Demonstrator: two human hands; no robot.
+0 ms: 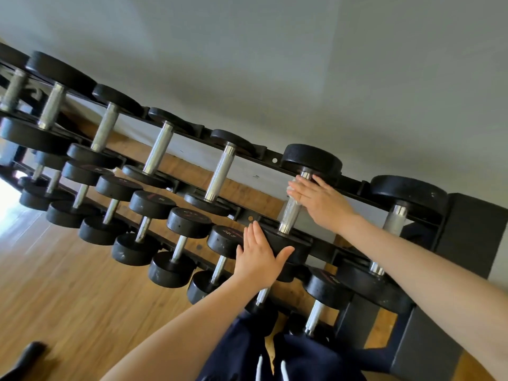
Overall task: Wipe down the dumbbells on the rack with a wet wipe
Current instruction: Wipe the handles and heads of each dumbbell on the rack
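— Black rubber heads, chrome knurled handles: where is the one being cleaned?

— On the top tier of the dumbbell rack (270, 156), second from its right end. That dumbbell (288, 215) lies across the two black steel rails, one round head on the back rail by the wall, the other on the front rail.

— And the hands?

— The right hand (320, 200) lies flat on the upper part of the handle, fingers straight and together, pressing a white wet wipe (292, 189) against the chrome; only an edge of the wipe shows past the fingertips. The left hand (258, 255) rests open on the near head, fingers extended upward, thumb spread to the right, clasping nothing.

— Room to move?

— Open gaps sit between neighbouring handles on the top tier; the next dumbbell to the left (220, 171) is well apart, the one at the right end (395, 218) also clear. The lower tier is crowded, its heads nearly touching just below the left hand.

— Surroundings?

— Pale plain wall behind the back rail, wood-plank floor (68, 284) under and left of the rack, a dark boxy block at the rack's right end. Navy shorts with white drawstrings (259, 365) show at the bottom edge.
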